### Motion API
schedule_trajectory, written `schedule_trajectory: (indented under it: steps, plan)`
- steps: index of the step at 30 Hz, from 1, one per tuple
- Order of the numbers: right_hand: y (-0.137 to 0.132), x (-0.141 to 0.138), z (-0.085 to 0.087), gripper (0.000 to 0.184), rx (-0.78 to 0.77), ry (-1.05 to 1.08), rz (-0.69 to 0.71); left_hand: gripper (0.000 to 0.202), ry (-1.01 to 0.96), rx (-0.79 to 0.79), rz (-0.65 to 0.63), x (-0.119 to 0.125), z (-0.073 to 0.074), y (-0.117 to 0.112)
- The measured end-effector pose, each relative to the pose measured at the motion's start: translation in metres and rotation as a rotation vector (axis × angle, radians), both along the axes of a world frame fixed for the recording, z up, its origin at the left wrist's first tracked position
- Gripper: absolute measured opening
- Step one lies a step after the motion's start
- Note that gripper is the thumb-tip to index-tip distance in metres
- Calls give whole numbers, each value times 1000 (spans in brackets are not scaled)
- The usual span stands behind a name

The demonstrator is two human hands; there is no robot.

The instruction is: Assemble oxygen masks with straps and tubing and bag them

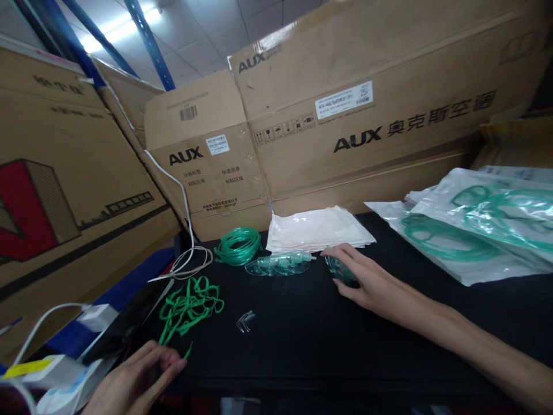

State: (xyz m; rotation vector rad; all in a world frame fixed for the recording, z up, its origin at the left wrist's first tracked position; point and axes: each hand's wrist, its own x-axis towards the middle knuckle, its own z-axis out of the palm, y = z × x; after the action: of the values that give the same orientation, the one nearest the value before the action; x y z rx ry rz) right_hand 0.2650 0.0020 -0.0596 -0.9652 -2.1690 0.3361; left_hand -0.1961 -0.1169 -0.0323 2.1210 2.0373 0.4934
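My left hand (144, 372), low at the left, has its thumb and fingertips pinched on a thin green elastic strap (189, 350). Just beyond it lies a tangled heap of green straps (192, 305). My right hand (358, 276) curls from above around a clear green plastic piece (339, 267), mostly covered by the fingers. To its left are nested clear green plastic masks (280, 263), lying on their side. A coil of green tubing (239, 246) sits behind them. Several small bent metal strips (246, 321) lie on the black tabletop (294, 340) between my hands.
A stack of white bags (319, 228) lies at the back. Clear bags of green tubing (453, 236) are piled at the right. Large cardboard boxes (298, 132) wall off the rear. White cables (188, 230) and a power strip (64, 380) run along the left.
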Motion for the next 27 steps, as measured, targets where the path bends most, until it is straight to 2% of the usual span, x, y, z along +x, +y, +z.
schedule_trajectory:
  steps: [3,5,8,11,14,17,19,21,23,25,27]
  plan:
    - [-1,-1,1,54,4,11,-2,46,-1,8,-1,27,13,18]
    - [-2,-2,3,54,-1,22,0,45,20,56,16,40,16,33]
    - [-6,-3,8,53,-13,40,23,40,50,111,60,49,8,57]
    - [-11,-5,16,62,-76,52,45,35,33,171,118,52,-1,73]
    - [-16,-5,22,69,-214,49,39,38,-10,235,142,60,4,77]
    - [-19,-5,26,65,-303,29,37,44,-27,320,161,79,20,70]
    - [-20,-6,26,63,-332,12,51,46,-85,364,142,100,30,64]
    - [-20,-7,25,64,-346,2,79,46,-192,318,73,127,36,59]
    - [-20,-7,23,64,-322,11,121,46,-317,174,-36,159,35,57]
    - [-19,-8,20,63,-268,25,170,50,-431,-9,-158,190,30,62]
    - [-18,-8,19,61,-199,35,219,56,-557,-116,-241,218,23,72]
